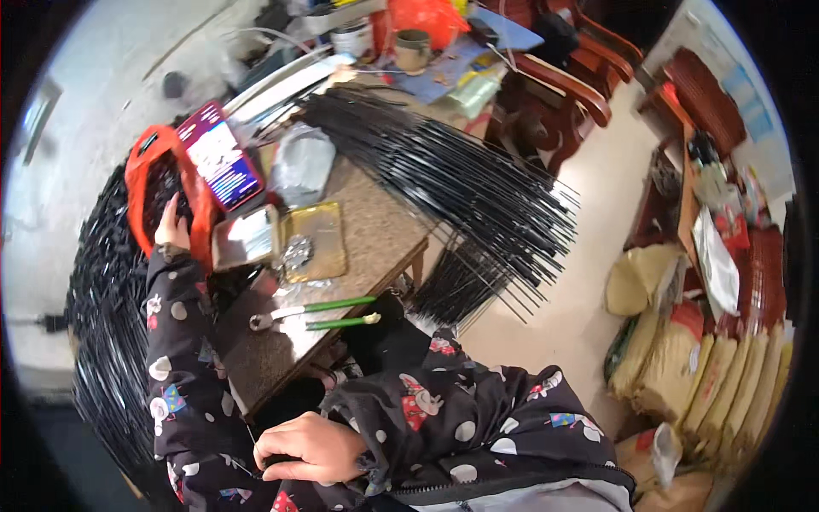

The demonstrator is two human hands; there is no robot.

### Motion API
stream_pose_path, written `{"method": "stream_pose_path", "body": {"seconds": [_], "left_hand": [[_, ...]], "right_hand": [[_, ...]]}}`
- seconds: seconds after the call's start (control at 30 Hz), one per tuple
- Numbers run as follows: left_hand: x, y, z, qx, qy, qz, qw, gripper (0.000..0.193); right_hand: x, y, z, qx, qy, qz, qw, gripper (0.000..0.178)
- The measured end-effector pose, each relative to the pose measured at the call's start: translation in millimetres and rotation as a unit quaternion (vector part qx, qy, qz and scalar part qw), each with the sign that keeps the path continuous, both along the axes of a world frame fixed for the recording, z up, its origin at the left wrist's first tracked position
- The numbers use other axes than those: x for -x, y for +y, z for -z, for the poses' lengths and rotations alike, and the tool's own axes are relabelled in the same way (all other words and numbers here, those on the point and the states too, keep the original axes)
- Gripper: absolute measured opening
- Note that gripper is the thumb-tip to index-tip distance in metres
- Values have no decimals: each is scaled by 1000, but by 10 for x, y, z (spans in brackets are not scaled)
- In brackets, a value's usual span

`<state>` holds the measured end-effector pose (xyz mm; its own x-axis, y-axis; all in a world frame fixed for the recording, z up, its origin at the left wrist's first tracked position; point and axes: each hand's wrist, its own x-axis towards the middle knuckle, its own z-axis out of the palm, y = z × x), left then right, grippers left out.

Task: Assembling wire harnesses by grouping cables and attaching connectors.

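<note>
Fingers of the left hand [173, 226] are dipping, curled, into the red plastic bag of small black pieces [153, 183] at ten o'clock. The right hand [307, 446], at six o'clock, is pinching together on a thin black wire [252, 439], well apart from that bag.

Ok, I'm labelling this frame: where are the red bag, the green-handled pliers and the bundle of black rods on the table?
red bag [198, 200], head view, on its right rim.
green-handled pliers [328, 305], head view, on the upper handle.
bundle of black rods [444, 166], head view, mid-bundle.
</note>
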<state>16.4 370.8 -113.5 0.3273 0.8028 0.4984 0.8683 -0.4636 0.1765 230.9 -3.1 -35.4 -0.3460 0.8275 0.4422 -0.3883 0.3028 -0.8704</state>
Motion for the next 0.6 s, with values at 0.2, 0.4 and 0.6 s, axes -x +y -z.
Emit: {"method": "stream_pose_path", "body": {"seconds": [0.2,0.4,0.6], "left_hand": [[-160,-23,-289,41,174,-70,981,23],[81,134,-217,12,112,36,993,15],[-31,-496,-611,5,-344,10,939,16]], "right_hand": [[-79,39,103,40,2,26,999,19],[-90,-15,90,37,7,23,999,19],[-3,19,45,48,-18,59,997,17]]}}
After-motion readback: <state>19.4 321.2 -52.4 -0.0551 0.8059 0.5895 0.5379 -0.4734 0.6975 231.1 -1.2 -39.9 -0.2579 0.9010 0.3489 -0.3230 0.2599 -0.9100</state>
